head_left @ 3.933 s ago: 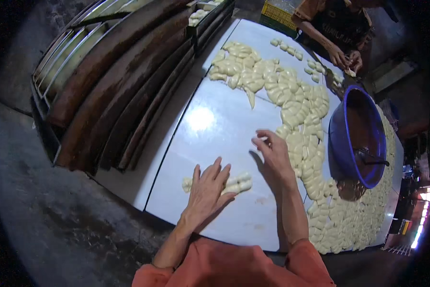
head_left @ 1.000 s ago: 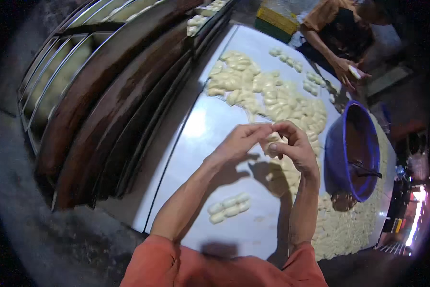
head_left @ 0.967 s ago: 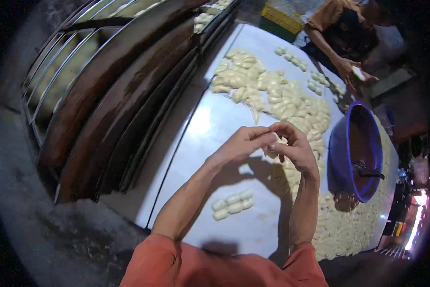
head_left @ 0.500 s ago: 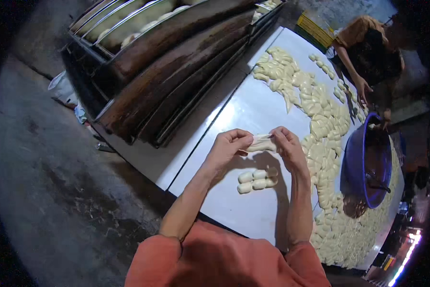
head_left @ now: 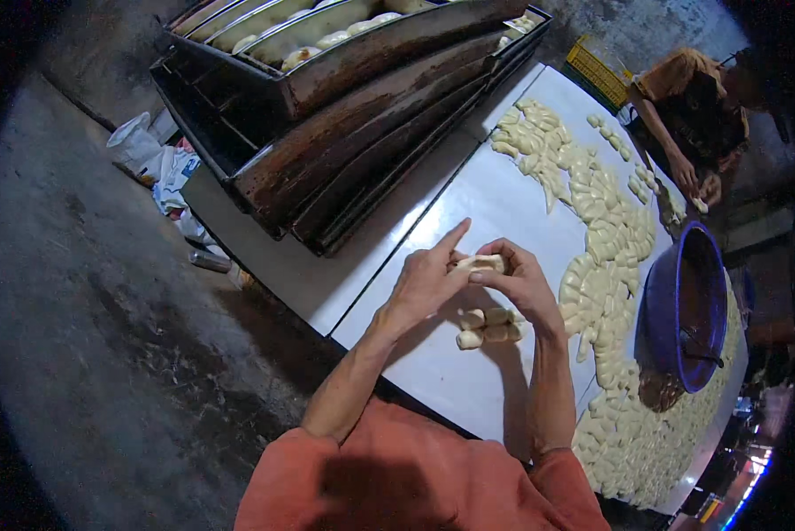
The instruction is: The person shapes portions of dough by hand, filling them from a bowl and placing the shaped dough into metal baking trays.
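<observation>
Between my two hands, above the white table (head_left: 455, 389), is a small piece of pale dough (head_left: 486, 264). My right hand (head_left: 519, 279) pinches it between thumb and fingers. My left hand (head_left: 428, 279) is closed against its left end, thumb and lower fingers together, while the index finger points away from me. Just below my hands sits a small cluster of rolled dough pieces (head_left: 472, 338) in two rows, partly shaded. To the right, a wide band of flattened dough pieces (head_left: 596, 257) runs along the table.
A purple basin (head_left: 685, 310) with a dark-handled utensil stands at the right. Stacked dark metal trays (head_left: 371, 115) holding dough fill the upper left. Across the table a person (head_left: 689, 124) handles dough, beside a yellow crate (head_left: 596, 73). More dough pieces (head_left: 645, 442) cover the near right.
The dough, stretched between both hands before, is now folded shorter, and my hands have come closer together. My left index finger has extended. The whole view has shifted slightly.
</observation>
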Tool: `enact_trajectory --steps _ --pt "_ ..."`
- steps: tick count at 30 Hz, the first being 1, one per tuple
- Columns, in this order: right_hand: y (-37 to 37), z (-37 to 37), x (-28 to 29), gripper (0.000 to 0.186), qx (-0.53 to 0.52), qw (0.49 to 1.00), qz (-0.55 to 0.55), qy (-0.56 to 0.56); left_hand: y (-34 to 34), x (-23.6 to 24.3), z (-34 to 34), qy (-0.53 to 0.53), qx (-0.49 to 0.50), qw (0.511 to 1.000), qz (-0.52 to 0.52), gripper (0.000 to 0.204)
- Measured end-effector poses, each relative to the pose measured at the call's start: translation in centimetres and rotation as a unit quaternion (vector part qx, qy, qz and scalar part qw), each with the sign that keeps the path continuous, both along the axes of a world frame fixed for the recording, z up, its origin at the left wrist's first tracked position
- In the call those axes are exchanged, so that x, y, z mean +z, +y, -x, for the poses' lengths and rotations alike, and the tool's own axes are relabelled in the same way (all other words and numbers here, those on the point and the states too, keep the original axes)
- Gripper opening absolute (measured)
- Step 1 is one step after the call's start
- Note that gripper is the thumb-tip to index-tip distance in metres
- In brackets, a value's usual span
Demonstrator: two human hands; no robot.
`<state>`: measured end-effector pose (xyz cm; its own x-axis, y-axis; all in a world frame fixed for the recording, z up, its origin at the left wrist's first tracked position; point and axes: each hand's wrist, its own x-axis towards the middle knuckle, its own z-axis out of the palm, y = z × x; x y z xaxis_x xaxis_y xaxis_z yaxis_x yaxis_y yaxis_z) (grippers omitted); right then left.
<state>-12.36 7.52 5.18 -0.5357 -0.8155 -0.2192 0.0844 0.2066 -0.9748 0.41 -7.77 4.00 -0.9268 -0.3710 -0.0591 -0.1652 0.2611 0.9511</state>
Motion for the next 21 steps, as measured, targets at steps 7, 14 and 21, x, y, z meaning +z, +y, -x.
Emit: enact_trajectory --steps 7,14,21 --pt "0.1 -1.7 0.5 0.048 -0.037 0.995 0.022 -0.089 -0.3 -1.3 -0.7 0.028 0.02 0.974 -0.224 0.085" --pt "-0.4 -1.8 -1.1 0.025 -0.057 0.998 -0.031 -0.011 -0.8 -2.4 -1.6 0.02 0.013 0.965 -0.263 0.089" --pt "-1.1 -2.5 -0.8 0.032 -0.063 0.998 -0.013 -0.022 -0.5 -0.3 -0.8 -0.025 0.021 0.999 0.034 0.072"
